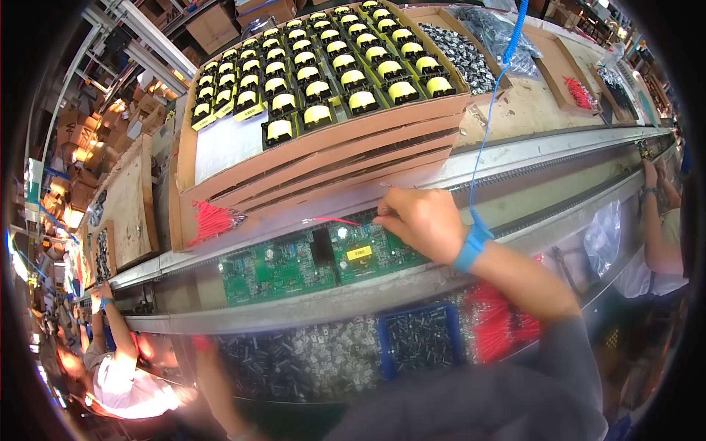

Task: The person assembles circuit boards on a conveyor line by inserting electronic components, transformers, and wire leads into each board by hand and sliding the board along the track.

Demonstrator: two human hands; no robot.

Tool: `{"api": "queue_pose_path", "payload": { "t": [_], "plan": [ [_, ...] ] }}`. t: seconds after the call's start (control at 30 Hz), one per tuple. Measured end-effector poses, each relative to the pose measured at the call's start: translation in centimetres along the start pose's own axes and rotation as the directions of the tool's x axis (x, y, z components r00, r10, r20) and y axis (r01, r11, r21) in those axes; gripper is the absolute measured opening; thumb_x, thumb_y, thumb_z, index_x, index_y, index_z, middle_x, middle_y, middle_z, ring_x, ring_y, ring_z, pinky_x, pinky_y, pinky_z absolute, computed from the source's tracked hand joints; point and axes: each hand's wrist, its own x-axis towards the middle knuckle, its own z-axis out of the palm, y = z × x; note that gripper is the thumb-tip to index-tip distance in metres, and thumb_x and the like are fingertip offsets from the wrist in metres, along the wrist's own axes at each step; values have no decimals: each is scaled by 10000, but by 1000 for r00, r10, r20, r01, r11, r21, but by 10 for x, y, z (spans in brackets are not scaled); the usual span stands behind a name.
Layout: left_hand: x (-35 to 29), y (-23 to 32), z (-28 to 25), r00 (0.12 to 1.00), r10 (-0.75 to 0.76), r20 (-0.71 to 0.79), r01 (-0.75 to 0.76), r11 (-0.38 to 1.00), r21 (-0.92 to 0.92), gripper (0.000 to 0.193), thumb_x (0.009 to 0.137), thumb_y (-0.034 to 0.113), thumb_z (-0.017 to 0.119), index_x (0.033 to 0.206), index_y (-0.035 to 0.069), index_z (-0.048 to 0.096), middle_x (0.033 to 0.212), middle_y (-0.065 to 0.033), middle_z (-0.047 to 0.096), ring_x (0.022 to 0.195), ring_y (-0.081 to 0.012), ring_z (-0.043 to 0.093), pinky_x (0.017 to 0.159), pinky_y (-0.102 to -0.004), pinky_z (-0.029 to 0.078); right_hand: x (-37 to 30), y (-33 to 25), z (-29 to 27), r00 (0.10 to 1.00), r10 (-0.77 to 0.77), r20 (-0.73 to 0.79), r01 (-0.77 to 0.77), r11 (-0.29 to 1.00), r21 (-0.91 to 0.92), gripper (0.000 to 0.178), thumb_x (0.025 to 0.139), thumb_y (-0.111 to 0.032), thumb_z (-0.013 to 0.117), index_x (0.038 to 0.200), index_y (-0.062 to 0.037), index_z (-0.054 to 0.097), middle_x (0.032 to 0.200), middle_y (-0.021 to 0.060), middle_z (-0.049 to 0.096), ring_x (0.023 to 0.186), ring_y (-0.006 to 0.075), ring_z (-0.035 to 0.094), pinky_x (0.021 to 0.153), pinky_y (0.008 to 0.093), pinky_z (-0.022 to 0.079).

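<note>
My right hand (421,222), wearing a blue wrist strap (474,248), is over the right part of the green circuit boards (283,270). Its fingers are pinched together close to the board, and whatever is between them is hidden. A red wire (331,220) with a metal end lies across the board's far edge, its other end close to my fingertips. A yellow component (359,253) and a black block (322,248) stand on the boards. At the lower left, my left hand (204,344) is smeared by motion, with something red at it.
Boards sit in a metal conveyor rail (309,313). Beyond it stands a cardboard stack (323,173) topped with yellow-black coils (316,88). Red wires (213,222) lie left, others (491,323) near right. A blue bin (419,342) holds dark parts. A blue cord (482,151) hangs down. Co-workers' arms (121,334) show.
</note>
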Motion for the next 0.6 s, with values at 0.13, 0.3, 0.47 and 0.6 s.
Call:
{"api": "queue_pose_path", "payload": {
  "t": [0.13, 0.3, 0.47, 0.6],
  "plan": [
    [6, -10, 4, 998, 69, 5, -68, 989, -131, 310, 909, 108, 561, 1193, 38, 664, 1079, -184, 653, 1024, -356, 626, 878, -451, 504, 3, 0, 10, 998, -35, 58, 39, 998, -58, 178, 813, -225, 798, 875, -87, 706, 799, 105, 717, 747, 317, 703, 636, 417, 555],
    [18, 6, -17, 926, 366, -92, -374, 923, -93, 351, 791, -17, 654, 1141, 15, 666, 1043, -181, 575, 995, -391, 579, 869, -466, 466, -13, -11, -35, 993, -103, 63, 101, 994, 39, 190, 846, -211, 793, 889, -47, 707, 823, 122, 712, 726, 322, 695, 652, 409, 557],
    [0, -92, 17, 976, 163, -143, -192, 956, -221, 390, 798, -100, 569, 1171, 3, 623, 1160, -204, 583, 1110, -402, 574, 946, -448, 456, -61, -3, -113, 994, 25, 105, -24, 1000, -13, 179, 862, -190, 748, 845, -48, 641, 752, 135, 657, 707, 350, 674, 616, 449, 530],
    [0, -101, 16, 976, 215, -47, -220, 963, -156, 411, 775, -120, 504, 1156, -18, 619, 1082, -213, 619, 1059, -422, 595, 934, -468, 463, -130, 6, -168, 886, 221, 409, -2, 882, -471, 95, 828, -101, 679, 883, -47, 624, 814, 121, 611, 768, 311, 651, 655, 424, 521]
  ]
}}
